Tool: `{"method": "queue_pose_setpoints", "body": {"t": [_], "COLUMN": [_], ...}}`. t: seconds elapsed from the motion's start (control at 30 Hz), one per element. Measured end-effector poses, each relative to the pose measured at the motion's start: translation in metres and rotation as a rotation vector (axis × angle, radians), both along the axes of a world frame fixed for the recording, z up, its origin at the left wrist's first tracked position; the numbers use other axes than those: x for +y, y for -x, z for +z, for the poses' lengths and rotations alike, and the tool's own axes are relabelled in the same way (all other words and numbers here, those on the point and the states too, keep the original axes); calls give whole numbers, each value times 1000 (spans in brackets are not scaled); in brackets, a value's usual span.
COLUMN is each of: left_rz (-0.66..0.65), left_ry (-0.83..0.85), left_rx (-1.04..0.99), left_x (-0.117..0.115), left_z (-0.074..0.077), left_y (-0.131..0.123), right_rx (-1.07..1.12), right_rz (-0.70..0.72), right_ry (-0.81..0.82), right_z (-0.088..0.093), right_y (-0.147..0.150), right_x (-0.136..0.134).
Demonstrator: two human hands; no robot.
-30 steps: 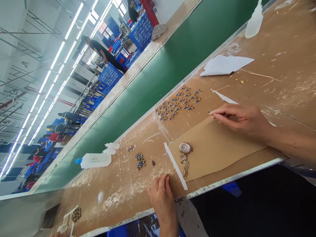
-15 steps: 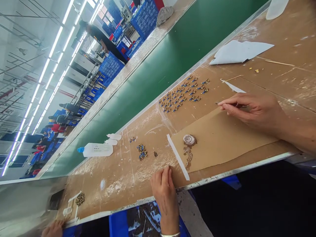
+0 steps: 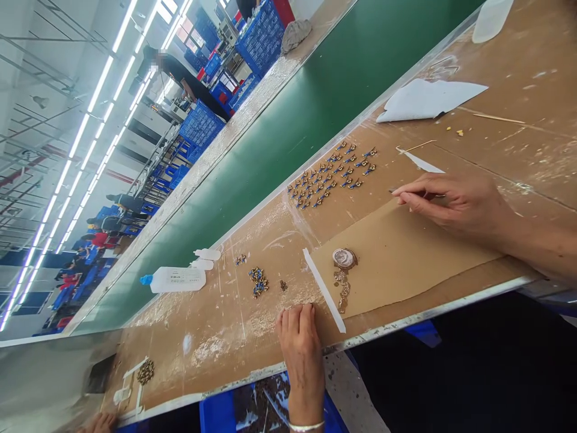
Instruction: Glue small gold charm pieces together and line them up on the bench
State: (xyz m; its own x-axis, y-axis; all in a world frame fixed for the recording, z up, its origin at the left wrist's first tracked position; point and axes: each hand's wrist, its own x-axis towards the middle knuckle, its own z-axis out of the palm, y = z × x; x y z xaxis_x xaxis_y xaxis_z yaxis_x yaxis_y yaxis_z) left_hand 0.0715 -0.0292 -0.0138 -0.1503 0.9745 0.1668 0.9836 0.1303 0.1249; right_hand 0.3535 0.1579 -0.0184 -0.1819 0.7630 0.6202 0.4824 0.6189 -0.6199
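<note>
The right hand (image 3: 446,201) pinches a thin, mostly hidden thing (image 3: 392,191) by the far edge of the brown sheet (image 3: 406,255), with blue pieces (image 3: 328,178) lying farther left, while the left hand (image 3: 301,340) rests on the table's (image 3: 216,325) near side, its grip impossible to tell

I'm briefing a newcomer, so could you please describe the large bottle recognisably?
Find the long green strip, then the brown table alongside. Near the strip, beside two smaller white bottles, is the large bottle; only it shows a blue cap.
</note>
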Motion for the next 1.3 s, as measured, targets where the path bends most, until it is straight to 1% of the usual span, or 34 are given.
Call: {"method": "queue_pose_setpoints", "body": {"t": [0.03, 0.07, 0.1, 0.13, 0.2, 0.27, 0.3, 0.33, 0.37, 0.4, 0.43, 0.47, 0.53, 0.6, 0.63, 0.67, 0.73, 0.8, 0.83, 0.87, 0.9, 0.93, 0.97, 1.0, 1.07, 1.1, 1.13, 1.17, 1.2, 1.23, 1.3], "left_rz": [7, 22, 52, 70, 21, 52, 60, 64, 66, 66, 63, 56, 35, 10, 2, -4, -14, -31, -39, -45, -50, -48, -50, -53, -55, 15, 22, 23, 36, 36, 49], "left_ry": [3, -5, -29, -72, -178, -252, -281, -310, -344, -369, -380, -383, -357, -327, -306, -275, -197, -133, -112, -99, -82, -53, -36, -17, 26, 5, 9, 11, 3, -1, -27], "left_rx": [1, 3, 5, 12, 5, 18, 24, 27, 31, 32, 27, 19, -9, -42, -62, -89, -148, -192, -204, -212, -219, -226, -229, -233, -236, -217, -213, -212, -207, -206, -199], "left_x": [-3, -7, -13, -22, -43, -65, -75, -83, -89, -93, -96, -97, -97, -92, -89, -85, -75, -66, -61, -56, -51, -44, -36, -27, -7, 3, 11, 16, 19, 20, 15], "left_z": [3, 9, 18, 32, 70, 112, 129, 143, 151, 156, 156, 153, 145, 140, 141, 144, 156, 167, 169, 167, 159, 147, 129, 108, 62, 41, 24, 11, 3, -1, 0], "left_y": [9, 22, 40, 63, 119, 176, 201, 223, 240, 253, 263, 269, 273, 268, 263, 257, 240, 220, 208, 194, 178, 161, 141, 121, 80, 62, 47, 36, 28, 24, 21], "right_rx": [-2, -3, -2, 4, 10, 5, 3, 5, 10, 18, 24, 27, 28, 25, 25, 25, 20, 14, 13, 14, 17, 19, 20, 18, 13, 13, 14, 16, 16, 15, 11], "right_rz": [4, 6, 10, 11, 11, 7, 8, 5, 2, -5, -11, -15, -18, -4, 0, 1, -6, -10, -10, -8, -7, -6, -7, -6, -3, -5, -6, -7, -7, -9, -11], "right_ry": [7, 10, 5, -8, -43, -64, -70, -74, -75, -75, -73, -69, -60, -62, -69, -79, -90, -91, -90, -92, -97, -102, -103, -99, -89, -85, -83, -82, -81, -78, -70], "right_z": [0, 0, 0, 0, -1, -1, -1, -2, -2, -2, -2, -2, -2, -2, -2, -2, -3, -3, -2, -2, -2, -1, -1, -1, -2, -2, -3, -3, -3, -4, -4], "right_y": [0, 0, 0, 0, 0, 0, 0, 0, 0, 0, 0, 0, 0, 0, 0, 0, 1, 1, 1, 1, 1, 1, 1, 1, 0, 0, 0, 0, 0, 0, 0], "right_x": [0, 0, 0, 0, 0, 0, 0, 0, 0, 0, 1, 1, 1, 1, 2, 2, 2, 2, 2, 2, 2, 2, 2, 2, 2, 2, 2, 2, 2, 2, 2]}}
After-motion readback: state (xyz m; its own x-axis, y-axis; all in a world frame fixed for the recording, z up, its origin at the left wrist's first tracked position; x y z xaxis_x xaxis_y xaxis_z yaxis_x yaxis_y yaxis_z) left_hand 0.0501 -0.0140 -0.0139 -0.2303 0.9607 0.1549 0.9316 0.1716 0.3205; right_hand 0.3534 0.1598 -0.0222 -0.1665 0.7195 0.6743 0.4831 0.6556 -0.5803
